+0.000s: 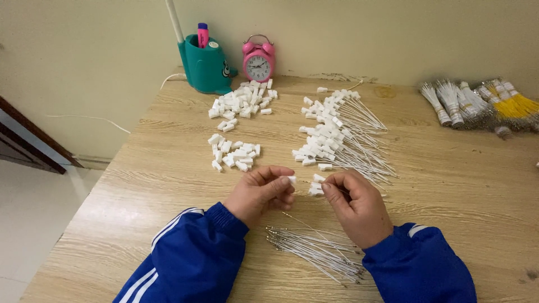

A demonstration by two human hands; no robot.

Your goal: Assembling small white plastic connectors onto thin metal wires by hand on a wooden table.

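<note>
Two hands meet over the wooden table [449,185]. To join the pieces cleanly, the wire end should line up squarely with the cap's opening. The left hand [259,193] pinches a small white plastic cap [291,179] at its fingertips; the right hand [357,205], fingers curled close, pinches white-capped wires [316,185]. Bare wires [317,249] lie just below the wrists; loose caps [234,154] and finished capped wires [342,137] lie beyond.
</note>
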